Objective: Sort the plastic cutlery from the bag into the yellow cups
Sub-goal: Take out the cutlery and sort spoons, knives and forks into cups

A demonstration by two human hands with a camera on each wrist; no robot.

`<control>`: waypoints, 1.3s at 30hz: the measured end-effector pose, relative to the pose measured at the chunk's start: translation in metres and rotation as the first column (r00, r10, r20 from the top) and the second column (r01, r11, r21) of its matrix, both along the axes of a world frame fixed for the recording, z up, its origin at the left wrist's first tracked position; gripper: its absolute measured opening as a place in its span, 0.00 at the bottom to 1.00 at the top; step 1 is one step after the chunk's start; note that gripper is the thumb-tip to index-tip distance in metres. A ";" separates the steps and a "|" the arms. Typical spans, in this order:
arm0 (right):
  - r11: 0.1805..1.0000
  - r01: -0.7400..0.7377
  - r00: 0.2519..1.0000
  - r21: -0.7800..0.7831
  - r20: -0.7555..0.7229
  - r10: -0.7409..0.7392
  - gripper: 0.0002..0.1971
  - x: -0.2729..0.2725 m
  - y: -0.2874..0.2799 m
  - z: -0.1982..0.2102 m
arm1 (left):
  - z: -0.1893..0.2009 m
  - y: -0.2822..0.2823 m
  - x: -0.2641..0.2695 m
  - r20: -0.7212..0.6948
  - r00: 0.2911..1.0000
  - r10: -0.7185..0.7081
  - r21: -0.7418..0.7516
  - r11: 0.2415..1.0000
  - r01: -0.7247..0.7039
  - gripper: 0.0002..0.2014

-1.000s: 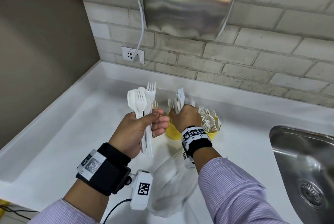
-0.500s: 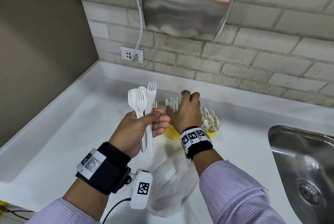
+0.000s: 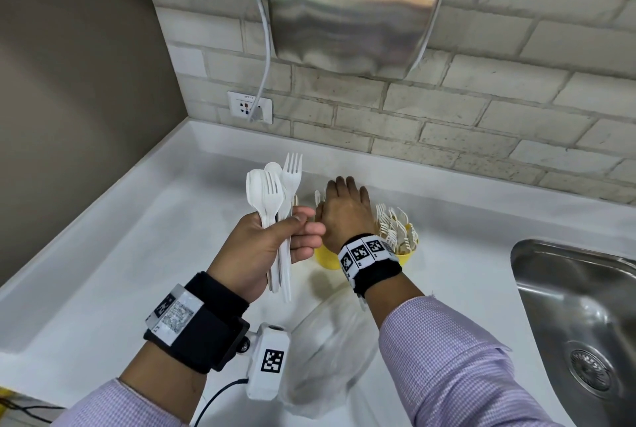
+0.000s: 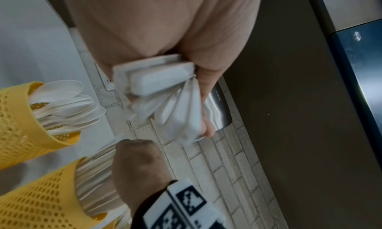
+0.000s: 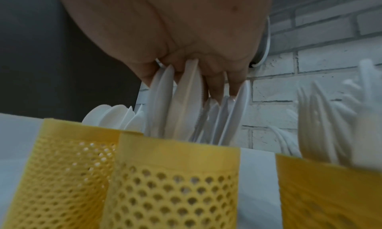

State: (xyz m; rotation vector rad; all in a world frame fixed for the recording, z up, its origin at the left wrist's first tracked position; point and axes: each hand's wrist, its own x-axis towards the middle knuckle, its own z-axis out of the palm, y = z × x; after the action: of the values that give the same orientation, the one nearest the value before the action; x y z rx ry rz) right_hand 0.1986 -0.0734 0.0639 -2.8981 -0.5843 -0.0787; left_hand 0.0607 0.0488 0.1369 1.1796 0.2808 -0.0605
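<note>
My left hand (image 3: 275, 240) grips a bundle of white plastic spoons and forks (image 3: 275, 192), heads up, above the counter; the left wrist view shows the handle ends (image 4: 161, 88) in its curled fingers. My right hand (image 3: 344, 209) lies flat over the middle yellow cup (image 3: 325, 259). In the right wrist view its straight fingers (image 5: 215, 82) touch the tops of the knives (image 5: 186, 102) standing in that cup (image 5: 175, 175). The left cup (image 5: 62, 159) holds spoons (image 5: 111, 116). The right cup (image 3: 407, 254) holds forks (image 3: 392, 227).
A clear plastic bag (image 3: 330, 357) lies on the white counter (image 3: 137, 254) below my hands. A steel sink (image 3: 578, 316) is at the right. A hand dryer (image 3: 354, 3) hangs on the brick wall above the cups, and a wall socket (image 3: 249, 106) sits near the corner.
My right hand let go of the knives it held over the middle cup, then spread flat on their tops. The left hand and its bundle stayed put.
</note>
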 end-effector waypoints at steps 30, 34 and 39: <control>0.210 -0.006 1.000 0.978 0.011 -0.021 0.12 -0.083 -0.024 0.076 | -0.002 -0.001 -0.005 0.266 0.960 -0.090 0.316 0.949 0.001 0.07; 0.186 -0.090 0.996 0.978 0.086 0.031 0.11 -0.099 -0.027 0.086 | 0.000 -0.001 -0.006 0.296 0.951 -0.091 0.390 0.920 -0.034 0.08; 0.263 -0.235 0.972 0.936 0.232 0.044 0.12 -0.109 -0.029 0.104 | 0.005 -0.004 -0.011 0.328 0.941 -0.085 0.464 0.882 -0.082 0.10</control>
State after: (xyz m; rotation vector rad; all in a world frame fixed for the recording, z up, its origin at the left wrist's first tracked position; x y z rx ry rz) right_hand 0.0901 -0.1021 0.1678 -1.5858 -0.5306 -0.4753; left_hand 0.0498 0.0443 0.1424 1.6518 -0.0195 0.2238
